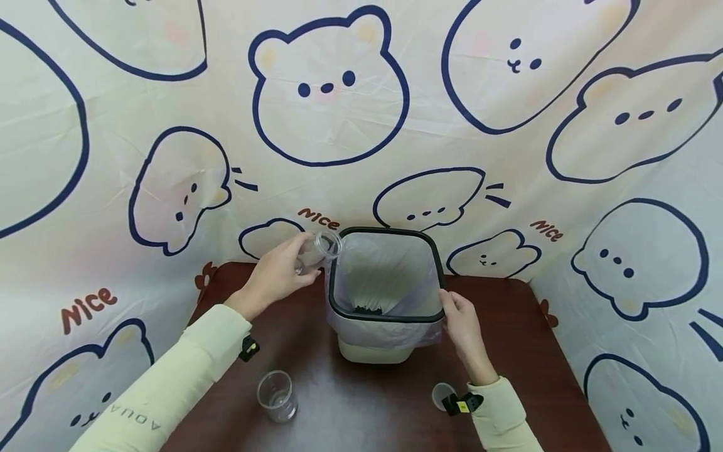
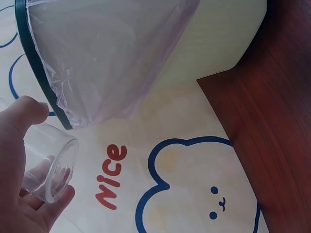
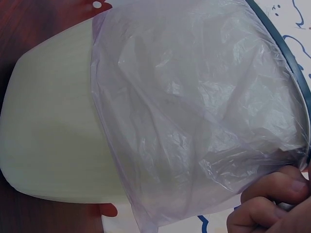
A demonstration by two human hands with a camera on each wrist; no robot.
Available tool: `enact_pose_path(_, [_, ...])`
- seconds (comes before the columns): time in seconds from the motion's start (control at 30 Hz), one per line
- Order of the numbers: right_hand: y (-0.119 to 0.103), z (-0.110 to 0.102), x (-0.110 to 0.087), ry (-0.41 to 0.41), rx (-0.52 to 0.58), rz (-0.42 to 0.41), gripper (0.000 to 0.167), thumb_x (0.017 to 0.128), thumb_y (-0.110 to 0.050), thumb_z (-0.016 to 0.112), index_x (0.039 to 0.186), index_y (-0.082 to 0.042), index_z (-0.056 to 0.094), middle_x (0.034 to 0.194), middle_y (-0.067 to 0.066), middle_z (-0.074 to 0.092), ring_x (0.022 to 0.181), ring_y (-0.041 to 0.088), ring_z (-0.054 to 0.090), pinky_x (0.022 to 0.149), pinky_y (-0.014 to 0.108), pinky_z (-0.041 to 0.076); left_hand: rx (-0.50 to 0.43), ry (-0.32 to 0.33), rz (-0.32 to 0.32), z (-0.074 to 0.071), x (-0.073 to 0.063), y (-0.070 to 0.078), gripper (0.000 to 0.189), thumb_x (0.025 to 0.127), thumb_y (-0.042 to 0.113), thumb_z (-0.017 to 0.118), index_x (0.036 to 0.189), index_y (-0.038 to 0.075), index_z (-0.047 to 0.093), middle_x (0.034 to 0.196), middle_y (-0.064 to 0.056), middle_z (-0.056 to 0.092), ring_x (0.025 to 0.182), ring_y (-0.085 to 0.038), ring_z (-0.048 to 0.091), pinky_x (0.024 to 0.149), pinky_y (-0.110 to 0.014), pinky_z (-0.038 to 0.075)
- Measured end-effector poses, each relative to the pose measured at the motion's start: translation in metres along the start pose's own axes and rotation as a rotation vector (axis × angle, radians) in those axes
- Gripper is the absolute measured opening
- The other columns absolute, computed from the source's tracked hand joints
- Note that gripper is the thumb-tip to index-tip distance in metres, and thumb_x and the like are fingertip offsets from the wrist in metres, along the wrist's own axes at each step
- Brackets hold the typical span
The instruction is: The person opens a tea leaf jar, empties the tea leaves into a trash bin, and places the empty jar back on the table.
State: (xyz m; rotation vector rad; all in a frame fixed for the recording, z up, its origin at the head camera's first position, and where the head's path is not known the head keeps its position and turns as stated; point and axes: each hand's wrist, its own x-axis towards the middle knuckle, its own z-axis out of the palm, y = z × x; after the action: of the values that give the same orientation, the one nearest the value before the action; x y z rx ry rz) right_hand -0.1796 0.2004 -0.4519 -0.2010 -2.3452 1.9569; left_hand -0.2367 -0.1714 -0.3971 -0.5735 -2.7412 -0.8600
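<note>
A cream trash bin (image 1: 375, 354) with a dark rim and a thin purple-tinted bag (image 1: 390, 333) folded over it stands on the table. My left hand (image 1: 277, 271) grips a clear glass (image 1: 317, 251), tilted with its mouth toward the bin's left rim. In the left wrist view, the thumb and fingers wrap around this glass (image 2: 56, 165), and no contents can be made out in it. At the bin's right front corner my right hand (image 1: 462, 323) holds the rim and bag edge, its fingers (image 3: 272, 187) curled. Dark crumbly matter (image 1: 368, 310) shows inside the bin.
Another clear glass (image 1: 277, 397) stands upright on the dark brown table (image 1: 344, 408), at the front left. A small round clear item (image 1: 442, 397) lies beside the right wrist, partly covered by the wrist strap. Cartoon-printed cloth (image 1: 327, 125) encloses the table's back and sides.
</note>
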Motion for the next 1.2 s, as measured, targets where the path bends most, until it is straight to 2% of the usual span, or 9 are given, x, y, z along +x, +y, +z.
enact_pose_path(0.27, [0.002, -0.001, 0.000, 0.001, 0.009, -0.002, 0.044, 0.108, -0.034, 0.052, 0.072, -0.010, 0.040, 0.057, -0.004, 0.032, 0.047, 0.011, 0.030, 0.048, 0.024, 0.028, -0.090, 0.012, -0.008, 0.001, -0.007, -0.001, 0.071, 0.084, 0.013, 0.083, 0.142, 0.010, 0.041, 0.129, -0.016, 0.059, 0.114, -0.035, 0.064, 0.092, -0.053, 0.054])
enact_pose_path(0.6, [0.000, 0.000, -0.001, 0.003, 0.014, 0.004, 0.044, 0.108, -0.032, 0.052, 0.072, -0.010, 0.040, 0.057, -0.003, 0.032, 0.046, 0.011, 0.029, 0.047, 0.024, 0.027, -0.139, 0.046, 0.015, 0.002, -0.018, -0.002, 0.074, 0.086, 0.015, 0.080, 0.145, 0.011, 0.036, 0.128, -0.015, 0.060, 0.112, -0.033, 0.064, 0.094, -0.054, 0.053])
enact_pose_path(0.9, [0.000, -0.001, -0.001, 0.009, 0.006, 0.001, 0.044, 0.107, -0.032, 0.052, 0.071, -0.011, 0.040, 0.057, -0.004, 0.032, 0.046, 0.011, 0.030, 0.047, 0.024, 0.028, -0.199, 0.051, -0.010, 0.006, -0.027, -0.003, 0.074, 0.086, 0.016, 0.079, 0.146, 0.012, 0.035, 0.130, -0.014, 0.058, 0.107, -0.030, 0.064, 0.093, -0.052, 0.054])
enact_pose_path(1.07, [0.000, -0.001, -0.001, 0.004, 0.017, 0.007, 0.044, 0.108, -0.032, 0.052, 0.071, -0.010, 0.040, 0.056, -0.005, 0.032, 0.046, 0.010, 0.029, 0.047, 0.024, 0.027, -0.256, 0.067, -0.035, 0.011, -0.036, -0.001, 0.076, 0.086, 0.015, 0.080, 0.146, 0.012, 0.033, 0.136, -0.017, 0.053, 0.114, -0.034, 0.061, 0.097, -0.055, 0.051])
enact_pose_path(1.2, [-0.002, -0.001, -0.001, -0.010, 0.029, 0.011, 0.044, 0.108, -0.032, 0.052, 0.071, -0.010, 0.040, 0.057, -0.004, 0.032, 0.046, 0.010, 0.029, 0.047, 0.024, 0.028, -0.285, 0.059, -0.046, 0.014, -0.043, -0.001, 0.077, 0.086, 0.012, 0.081, 0.146, 0.012, 0.033, 0.126, -0.016, 0.058, 0.102, -0.030, 0.064, 0.090, -0.051, 0.056])
